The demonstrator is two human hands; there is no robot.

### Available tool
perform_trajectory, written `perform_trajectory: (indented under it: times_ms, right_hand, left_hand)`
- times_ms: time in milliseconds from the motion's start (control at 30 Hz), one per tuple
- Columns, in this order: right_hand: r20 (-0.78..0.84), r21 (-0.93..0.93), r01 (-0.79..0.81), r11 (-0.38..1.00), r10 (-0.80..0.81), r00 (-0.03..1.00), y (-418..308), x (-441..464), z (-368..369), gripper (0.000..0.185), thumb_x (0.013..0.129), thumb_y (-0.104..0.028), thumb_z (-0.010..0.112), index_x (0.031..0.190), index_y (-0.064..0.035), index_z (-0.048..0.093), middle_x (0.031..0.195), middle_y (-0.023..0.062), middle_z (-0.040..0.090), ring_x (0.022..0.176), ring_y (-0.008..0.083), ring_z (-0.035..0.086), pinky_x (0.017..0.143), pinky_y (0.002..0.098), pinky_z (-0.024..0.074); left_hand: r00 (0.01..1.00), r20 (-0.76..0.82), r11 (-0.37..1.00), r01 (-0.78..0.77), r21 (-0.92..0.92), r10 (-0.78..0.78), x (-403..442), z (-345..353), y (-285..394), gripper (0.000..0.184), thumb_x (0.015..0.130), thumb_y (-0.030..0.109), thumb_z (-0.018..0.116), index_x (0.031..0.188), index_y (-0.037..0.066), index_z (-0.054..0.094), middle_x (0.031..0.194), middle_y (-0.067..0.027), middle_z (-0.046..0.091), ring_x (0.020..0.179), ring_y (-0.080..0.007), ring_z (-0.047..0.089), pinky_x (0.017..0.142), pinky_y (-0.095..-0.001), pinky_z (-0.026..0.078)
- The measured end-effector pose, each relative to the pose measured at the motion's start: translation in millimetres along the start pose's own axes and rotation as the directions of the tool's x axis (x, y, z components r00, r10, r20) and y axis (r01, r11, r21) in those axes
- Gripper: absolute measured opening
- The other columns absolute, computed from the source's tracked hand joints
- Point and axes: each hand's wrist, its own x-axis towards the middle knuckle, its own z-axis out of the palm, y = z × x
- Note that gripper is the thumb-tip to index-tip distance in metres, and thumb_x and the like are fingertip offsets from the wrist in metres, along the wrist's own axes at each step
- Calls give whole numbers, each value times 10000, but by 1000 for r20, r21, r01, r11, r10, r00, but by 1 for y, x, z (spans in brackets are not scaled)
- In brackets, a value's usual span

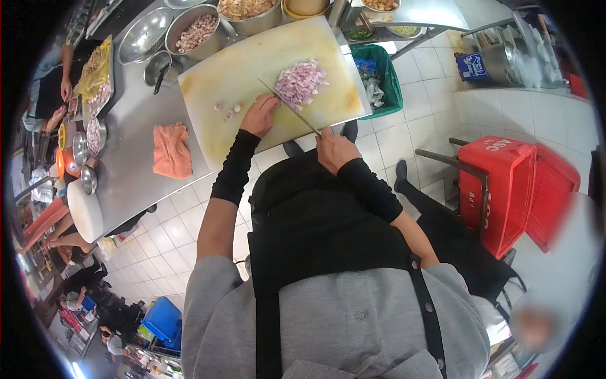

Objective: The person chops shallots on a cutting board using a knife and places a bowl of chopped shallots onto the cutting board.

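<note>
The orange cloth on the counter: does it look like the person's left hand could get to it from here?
Probably yes: the left hand is over the cutting board, beside the knife, and nothing seems to stand between it and the cloth, lying on the counter.

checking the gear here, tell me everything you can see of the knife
The knife shows a narrow, grey, metal-looking blade, seen nearly edge-on. The right hand grips and hides its handle. The blade slants over the cutting board, between the left hand and the chopped onion, tip forward; exact contact is unclear.
</note>
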Motion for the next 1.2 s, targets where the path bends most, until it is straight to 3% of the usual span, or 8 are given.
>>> perform_trajectory:
  times_ms: [200,300,600,733,833,1033,1133,1200]
  right_hand:
    - [-85,-18,100,995,-102,991,12,13,30,270,1035,-233,492,1004,35,498,765,285,681,732,470,686,670,562,555]
    - [-16,-11,5,1000,-5,1000,-3,2,4,273,1033,-233,497,1001,38,498,772,288,683,731,474,687,678,564,558]
    - [28,31,-25,999,24,999,-9,4,1,250,1024,-209,499,983,38,492,754,294,675,732,482,685,670,573,553]
    - [-63,48,79,996,-76,995,13,17,40,234,1020,-190,498,971,39,499,752,295,672,723,478,684,668,574,550]
    - [-80,66,66,996,-60,995,11,17,38,230,1019,-185,496,960,38,508,760,300,670,715,478,679,671,576,545]
    - [-123,125,67,990,-52,991,21,17,27,265,1019,-216,511,950,39,511,750,308,657,724,500,659,673,593,529]
    - [-87,127,-25,992,37,996,16,12,23,272,1022,-229,511,966,38,508,764,309,661,736,509,657,687,603,525]
    - [-88,125,-25,992,36,995,10,8,21,273,1025,-232,509,976,36,507,769,313,662,739,511,660,692,605,526]
  left_hand:
    - [1000,-6,1000,5,20,-5,1,-2,5,191,873,-36,621,1045,36,661,1145,-133,666,1076,-345,646,911,-413,544]
    - [1000,-3,1000,6,30,-6,1,-3,6,183,878,-27,624,1046,33,665,1143,-133,667,1079,-346,644,910,-415,545]
    - [1000,8,998,-7,60,6,-1,-1,1,193,892,-19,608,1071,35,657,1153,-141,650,1078,-354,635,901,-420,548]
    - [1000,16,999,-4,41,3,-1,-2,4,187,892,-14,612,1066,38,655,1148,-147,642,1082,-364,627,902,-431,543]
    - [994,-33,995,102,-5,-102,5,-5,20,194,887,-13,620,1071,41,649,1139,-148,639,1093,-367,618,909,-431,535]
    - [1000,-8,999,-3,36,3,12,0,21,245,843,-52,658,1071,36,632,1060,-167,634,1057,-368,612,916,-424,504]
    - [986,61,987,154,42,-156,13,3,24,224,843,-63,674,1048,13,624,1070,-171,602,1006,-360,637,881,-415,541]
    - [964,-16,961,263,-82,-265,10,14,23,221,844,-75,689,1043,-6,622,1098,-161,583,973,-325,667,859,-388,575]
